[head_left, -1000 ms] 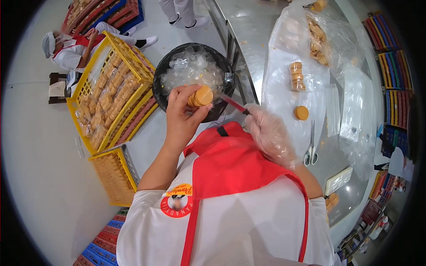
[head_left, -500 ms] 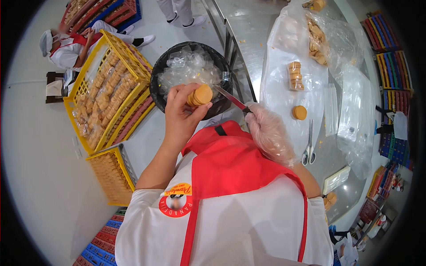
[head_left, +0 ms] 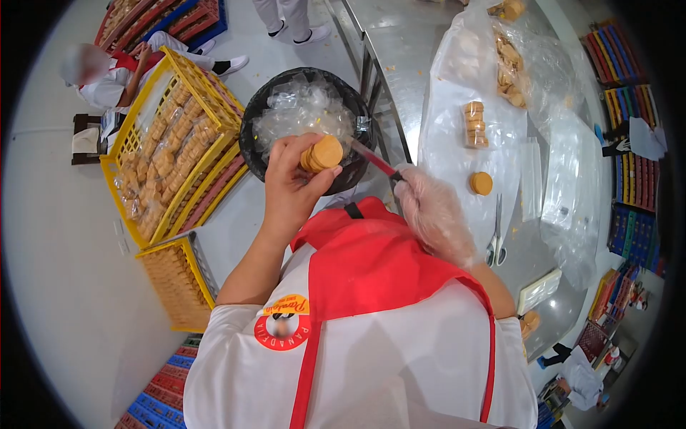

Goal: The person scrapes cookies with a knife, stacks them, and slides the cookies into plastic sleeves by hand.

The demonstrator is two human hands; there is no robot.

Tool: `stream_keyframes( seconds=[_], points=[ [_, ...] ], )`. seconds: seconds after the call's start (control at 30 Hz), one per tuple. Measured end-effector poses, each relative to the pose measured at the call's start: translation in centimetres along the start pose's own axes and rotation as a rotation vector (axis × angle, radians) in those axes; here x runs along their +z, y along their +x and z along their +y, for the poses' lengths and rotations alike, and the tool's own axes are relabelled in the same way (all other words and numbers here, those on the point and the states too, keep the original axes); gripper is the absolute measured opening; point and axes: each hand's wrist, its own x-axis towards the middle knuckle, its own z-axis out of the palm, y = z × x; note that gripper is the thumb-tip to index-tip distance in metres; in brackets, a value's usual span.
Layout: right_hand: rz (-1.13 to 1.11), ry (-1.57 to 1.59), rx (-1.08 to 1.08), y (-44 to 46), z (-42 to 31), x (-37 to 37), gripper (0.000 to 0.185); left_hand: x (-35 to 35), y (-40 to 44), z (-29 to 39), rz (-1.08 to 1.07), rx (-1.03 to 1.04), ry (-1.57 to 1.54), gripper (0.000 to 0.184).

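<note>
My bare left hand (head_left: 287,175) is closed around a short stack of round golden biscuits (head_left: 326,151), held over a black-lined bin (head_left: 249,139) of clear plastic scraps (head_left: 304,107). In my right hand (head_left: 436,214), covered by a clear plastic glove, is a knife (head_left: 375,160). Its blade points up and left toward the biscuits, with a small gap between; the tip is blurred. On the table to the right lie a packed row of biscuits (head_left: 474,125), a loose short stack of biscuits (head_left: 481,184) and a pair of scissors (head_left: 496,243).
Yellow crates (head_left: 120,189) of bagged biscuits stand at the left, near a seated person (head_left: 107,89). A steel table (head_left: 400,53) runs along the right, bearing plastic sheets (head_left: 568,171) and a bag of broken biscuits (head_left: 509,71). Another person's legs (head_left: 289,18) show at the top.
The knife has shifted slightly in my right hand's grip direction, and its blade now looks blurred. My left hand and the biscuits have stayed almost still.
</note>
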Motion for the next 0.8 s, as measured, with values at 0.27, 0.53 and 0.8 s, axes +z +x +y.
stream_keyframes(
  seconds=[0.27, 0.53, 0.8],
  points=[
    [-0.039, 0.010, -0.100, -0.3, -0.6, -0.3, 0.019, 0.1, 0.1, -0.5, -0.006, 0.034, -0.061, 0.054],
    [-0.102, -0.042, -0.015, -0.3, -1.2, -0.5, 0.020, 0.0, 0.0, -0.3, -0.024, 0.036, -0.021, 0.055],
    [-0.033, -0.116, -0.062, -0.6, -0.4, -0.3, 0.018, 0.2, 0.2, -0.3, -0.046, 0.043, -0.067, 0.055]
  ],
)
